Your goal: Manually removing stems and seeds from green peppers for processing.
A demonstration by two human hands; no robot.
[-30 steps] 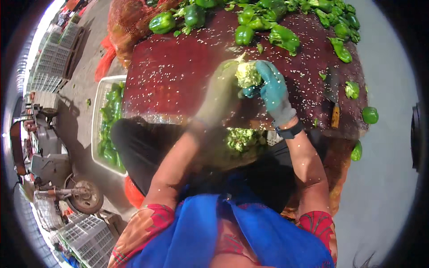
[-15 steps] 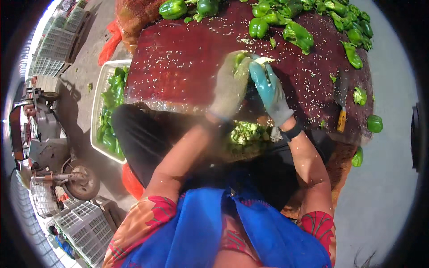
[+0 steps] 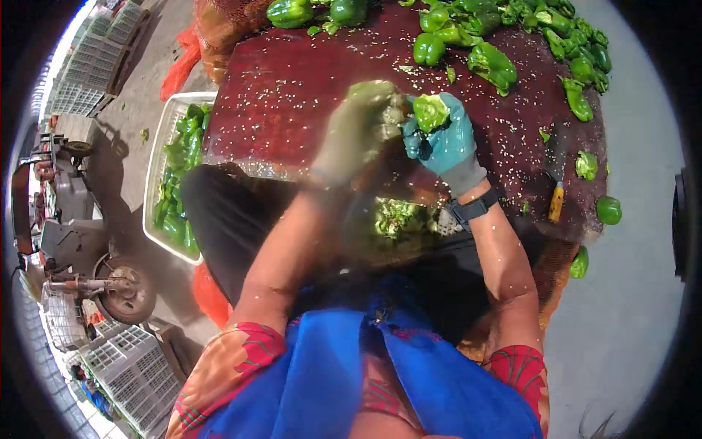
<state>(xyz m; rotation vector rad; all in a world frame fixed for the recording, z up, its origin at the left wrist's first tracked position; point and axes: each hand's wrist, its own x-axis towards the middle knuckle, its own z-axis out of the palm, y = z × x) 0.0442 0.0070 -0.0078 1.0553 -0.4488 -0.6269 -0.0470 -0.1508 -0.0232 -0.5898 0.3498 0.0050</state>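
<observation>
My right hand [image 3: 447, 146], in a teal-and-white glove, is closed round a piece of green bell pepper [image 3: 430, 112] above the dark red tabletop [image 3: 278, 102]. Pale inner flesh shows along the piece's edge. Just to its left, my left hand [image 3: 358, 132] wears a pale, stained glove. Motion smears its fingers, so whether they hold anything cannot be made out. Below the hands, between my legs, lies a heap of pale green pepper cores [image 3: 398, 218]. Seeds are scattered across the tabletop.
Whole and cut green peppers [image 3: 493, 66] lie along the table's far side. A yellow-handled knife [image 3: 557, 201] rests near the right edge. On the left stands a white crate [image 3: 152, 197] of pepper pieces; beyond it are a parked vehicle [image 3: 124, 289] and stacked white crates [image 3: 135, 373].
My hands, together half a second ago, have parted slightly. The left has shifted left and the right has turned, bringing the pepper piece into plain view.
</observation>
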